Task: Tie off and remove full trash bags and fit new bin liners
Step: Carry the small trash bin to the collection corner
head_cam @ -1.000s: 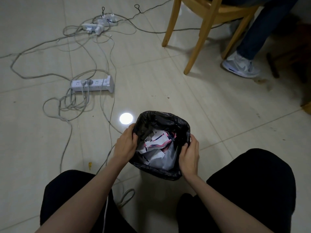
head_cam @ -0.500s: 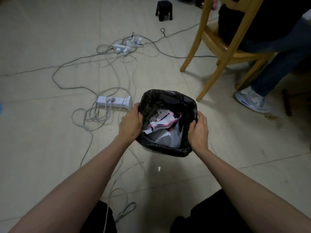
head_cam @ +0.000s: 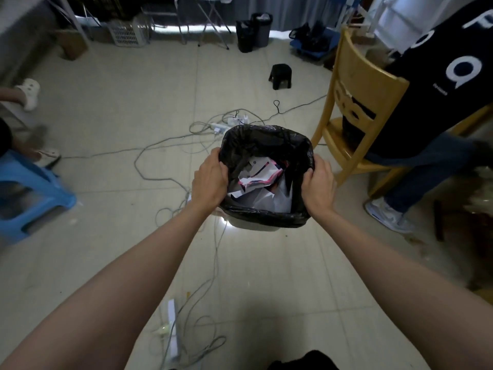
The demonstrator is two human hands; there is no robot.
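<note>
A small pale bin [head_cam: 253, 227] lined with a black trash bag [head_cam: 266, 141] is held up above the floor between my two hands. My left hand [head_cam: 209, 180] grips the bag-covered rim on the left side. On the right side my right hand [head_cam: 318, 184] grips the rim, fingers curled over the black plastic. Crumpled white and pink paper waste [head_cam: 260, 180] fills the bag. The bag's mouth is open and folded over the rim.
Grey cables and power strips [head_cam: 221, 125] trail over the tiled floor below and ahead. A wooden chair [head_cam: 354, 108] with a seated person stands at the right. A blue stool [head_cam: 32, 193] is at the left, a small black stool [head_cam: 280, 76] ahead, two dark bins [head_cam: 253, 32] at the back.
The bin has been lifted off the floor and carried forward with both hands still on its rim. My view has risen from a crouch and now takes in the room.
</note>
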